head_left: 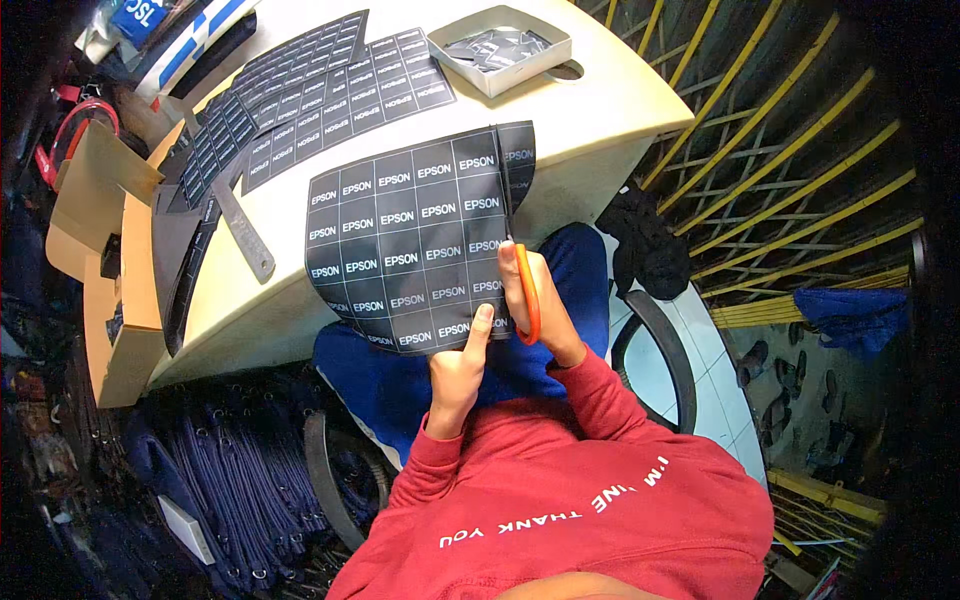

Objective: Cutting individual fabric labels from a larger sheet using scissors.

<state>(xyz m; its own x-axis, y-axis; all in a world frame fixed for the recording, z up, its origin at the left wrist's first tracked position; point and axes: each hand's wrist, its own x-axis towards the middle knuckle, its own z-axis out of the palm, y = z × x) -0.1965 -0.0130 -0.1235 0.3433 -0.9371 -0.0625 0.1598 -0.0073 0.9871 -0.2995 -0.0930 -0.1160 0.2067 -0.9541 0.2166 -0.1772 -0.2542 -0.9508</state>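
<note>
A black sheet of labels [400,240], printed in a grid of white lettering and lines, is held up over my lap at the table's near edge. My left hand [460,375] pinches its lower edge, thumb on top. In my right hand [548,305] are scissors with orange handles [528,295]. Their dark blades run up along the sheet's right side, between its last column and the rest. That right strip bends back behind the blades at the top. Under the sheet, the fingers of my left hand are hidden.
On the pale table [570,110] lie more black label sheets [320,105] and a metal ruler [243,228]. An open grey box [500,84] holds cut black pieces. A cardboard box [135,290] stands left. Dark blue straps [240,470] hang below; a yellow-barred gate [800,150] is right.
</note>
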